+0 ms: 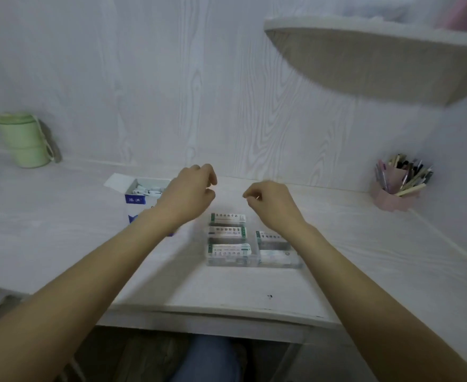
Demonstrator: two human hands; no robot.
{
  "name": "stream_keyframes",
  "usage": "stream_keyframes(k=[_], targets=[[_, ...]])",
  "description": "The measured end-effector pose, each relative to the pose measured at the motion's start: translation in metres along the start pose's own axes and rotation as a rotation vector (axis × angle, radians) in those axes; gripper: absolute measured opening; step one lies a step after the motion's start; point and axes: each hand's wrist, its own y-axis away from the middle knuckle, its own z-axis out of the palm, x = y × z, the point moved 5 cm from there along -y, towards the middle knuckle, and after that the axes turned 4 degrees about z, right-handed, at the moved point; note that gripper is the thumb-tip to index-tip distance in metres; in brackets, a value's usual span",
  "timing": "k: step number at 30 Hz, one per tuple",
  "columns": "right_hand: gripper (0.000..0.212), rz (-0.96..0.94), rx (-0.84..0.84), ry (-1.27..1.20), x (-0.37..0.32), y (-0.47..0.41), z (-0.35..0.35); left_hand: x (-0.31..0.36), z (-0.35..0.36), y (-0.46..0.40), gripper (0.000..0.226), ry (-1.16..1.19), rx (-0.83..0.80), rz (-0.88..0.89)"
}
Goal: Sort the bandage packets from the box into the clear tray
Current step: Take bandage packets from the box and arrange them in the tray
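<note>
hovering with fingers loosely curled and holding nothing, left hand (189, 193) and right hand (271, 201) hang above the clear plastic tray (228, 262); white bandage packets (149, 191) remain in the blue-and-white cardboard box (135, 201) at left; pinch one packet, seat it flat.

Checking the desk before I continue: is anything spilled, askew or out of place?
Nothing stands out. The box stands upright with its flap open, and the packets lie in neat rows inside the clear tray.
</note>
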Motion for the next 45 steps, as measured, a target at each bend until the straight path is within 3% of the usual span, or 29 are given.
stream_keyframes(k=[3, 5, 9, 11, 18, 23, 28, 34, 37, 45], targets=[[0.025, -0.085, 0.026, -0.065, -0.031, -0.010, 0.012, -0.036, -0.021, 0.008, 0.025, 0.012, 0.092, -0.058], [0.025, -0.117, 0.022, -0.109, -0.053, -0.017, 0.024, -0.063, -0.033, 0.013, 0.033, -0.019, 0.072, -0.078], [0.025, -0.145, -0.025, -0.125, -0.089, -0.037, 0.054, -0.106, -0.037, 0.023, 0.080, -0.095, -0.272, -0.064], [0.026, -0.146, -0.068, -0.105, -0.103, -0.047, 0.068, -0.121, -0.037, 0.024, 0.090, -0.113, -0.354, -0.064], [0.015, -0.071, -0.141, 0.007, -0.130, -0.075, 0.103, -0.150, -0.042, 0.022, 0.065, -0.022, -0.295, -0.048], [0.007, -0.021, -0.172, 0.119, -0.134, -0.087, 0.111, -0.153, -0.038, 0.019, 0.071, -0.001, -0.290, -0.043], [0.013, 0.004, -0.182, 0.183, -0.137, -0.090, 0.112, -0.158, -0.037, 0.018, 0.077, 0.010, -0.277, -0.041], [0.014, 0.021, -0.115, 0.067, -0.132, -0.085, 0.102, -0.157, -0.036, 0.019, 0.077, 0.028, -0.264, -0.046], [0.012, -0.050, -0.052, 0.134, -0.134, -0.083, 0.095, -0.156, -0.035, 0.019, 0.076, 0.014, -0.270, -0.040], [0.007, -0.099, -0.123, -0.093, -0.136, -0.078, 0.094, -0.155, -0.035, 0.022, 0.079, 0.046, -0.273, -0.029]])
